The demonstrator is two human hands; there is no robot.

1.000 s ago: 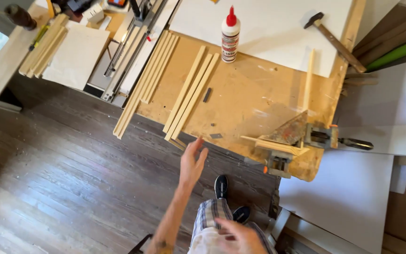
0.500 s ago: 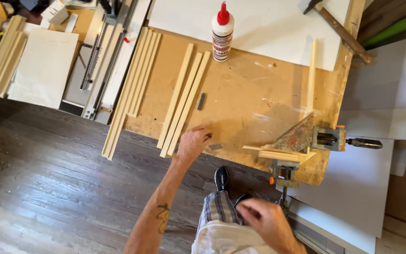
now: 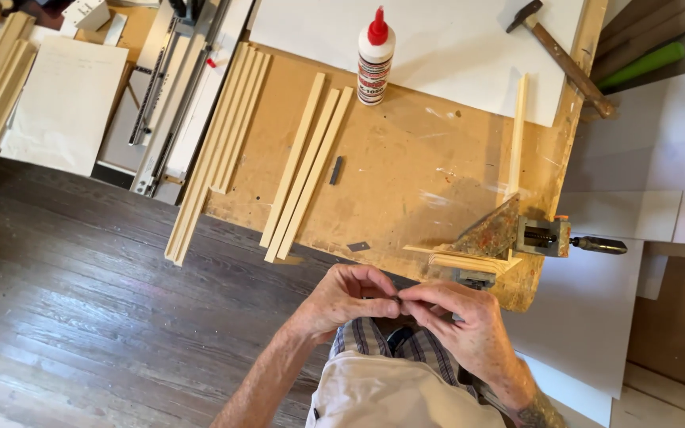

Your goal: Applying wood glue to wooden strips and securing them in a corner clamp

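My left hand (image 3: 342, 297) and right hand (image 3: 457, 321) meet fingertip to fingertip just below the clamp (image 3: 509, 238), both grips pinching something too small to tell.

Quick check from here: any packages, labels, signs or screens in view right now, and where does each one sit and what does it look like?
Glue bottle: upright at the far edge of the workbench, a white cylinder with a red pointed cap.
Its label: a band round the bottle's lower half, red and white with dark print.
No signs or screens show.
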